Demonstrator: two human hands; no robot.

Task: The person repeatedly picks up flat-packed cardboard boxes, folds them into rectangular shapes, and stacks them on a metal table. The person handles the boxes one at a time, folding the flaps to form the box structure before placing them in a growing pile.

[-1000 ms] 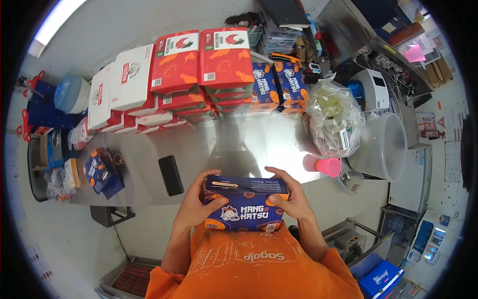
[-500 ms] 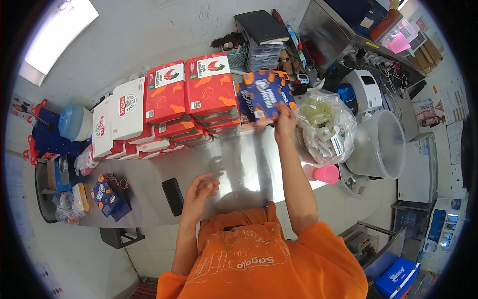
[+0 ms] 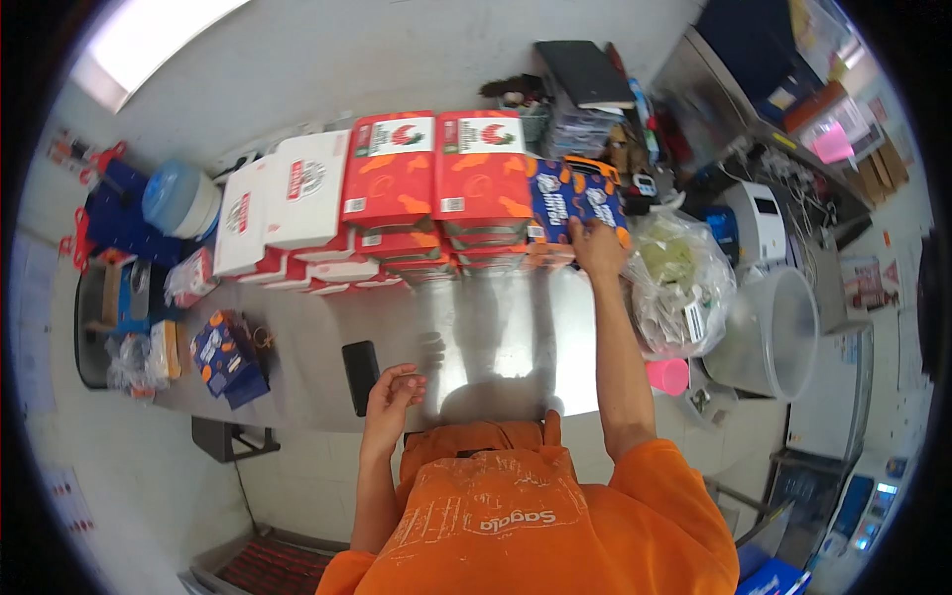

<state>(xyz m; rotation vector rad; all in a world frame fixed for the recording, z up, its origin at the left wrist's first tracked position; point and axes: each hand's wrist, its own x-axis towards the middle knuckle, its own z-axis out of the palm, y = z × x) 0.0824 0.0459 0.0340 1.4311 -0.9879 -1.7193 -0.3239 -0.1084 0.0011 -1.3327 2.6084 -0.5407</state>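
My right hand (image 3: 600, 248) is at the far right of the steel table, its fingers closed on the lower edge of a small dark blue box with orange shapes (image 3: 596, 201). That box stands against a matching blue box (image 3: 551, 193) on its left. Left of the pair rise stacks of red boxes with white panels (image 3: 483, 178). My left hand (image 3: 394, 395) hovers over the table's near edge, fingers loosely bent and apart, with nothing in it. Close beside it lies a black phone (image 3: 360, 378).
More blue folded packs (image 3: 228, 357) lie on the left of the steel table (image 3: 486, 347). White-topped boxes (image 3: 307, 188) stand behind. To the right are a clear plastic bag with contents (image 3: 684, 288), a pink cup (image 3: 668, 376) and a large clear tub (image 3: 769, 342).
My right hand has brought the blue box down beside the other blue one, right of the red stacks. The view has shifted; my left hand stays near the phone.
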